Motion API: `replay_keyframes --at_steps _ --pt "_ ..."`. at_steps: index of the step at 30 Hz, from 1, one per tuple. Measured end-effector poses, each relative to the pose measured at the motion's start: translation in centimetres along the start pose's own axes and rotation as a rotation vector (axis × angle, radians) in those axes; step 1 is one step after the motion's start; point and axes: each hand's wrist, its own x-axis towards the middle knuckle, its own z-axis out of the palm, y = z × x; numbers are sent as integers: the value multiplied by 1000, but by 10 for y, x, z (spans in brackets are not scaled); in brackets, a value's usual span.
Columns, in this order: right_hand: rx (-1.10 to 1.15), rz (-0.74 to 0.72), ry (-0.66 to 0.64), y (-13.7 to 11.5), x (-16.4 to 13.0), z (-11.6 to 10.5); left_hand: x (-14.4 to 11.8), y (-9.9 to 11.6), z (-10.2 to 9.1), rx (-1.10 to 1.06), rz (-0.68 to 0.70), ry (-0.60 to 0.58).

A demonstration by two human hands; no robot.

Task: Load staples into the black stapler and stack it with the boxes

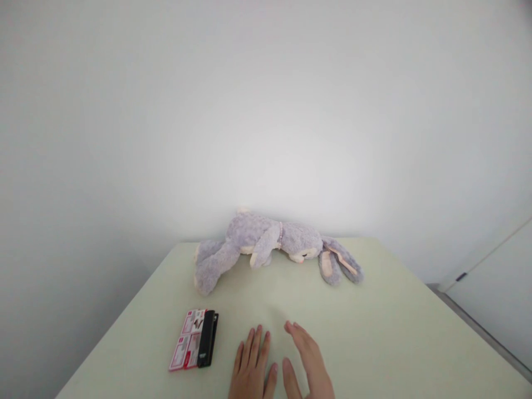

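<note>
— Pale green table against a blank white wall; grey door edge off to the right.

— On the table?

— Near the front edge, left hand and right hand, side by side, thumbs almost touching. Both flat, palms down, fingers spread loosely, holding nothing.

— Nearest to them?

— Just beside the left hand, a small red-and-white package with a black object lying along its right edge, touching it. Hard to tell what the black piece is.

— Further back?

— Well apart from both hands, a grey plush rabbit, lying on its side at the far edge close to the wall. Legs stretched toward the left, head to the right, long ears with pink lining trailing rightward on the table. Small pink band at the neck.
</note>
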Motion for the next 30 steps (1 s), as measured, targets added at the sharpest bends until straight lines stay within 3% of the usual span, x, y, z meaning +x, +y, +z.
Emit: replay_keyframes --at_steps 4,7,13,24,30 --pt "-260 38 -199 64 -20 32 1 1 -4 33 13 7" --pt "-404 71 -243 89 -38 44 3 2 -7 45 12 18" --pt "-516 69 -144 81 -42 54 3 2 -5 43 8 28" --pt "-595 77 -156 82 -43 59 2 1 -3 80 30 58" --pt "-637 86 -192 76 -40 56 1 -3 -8 -34 22 58"
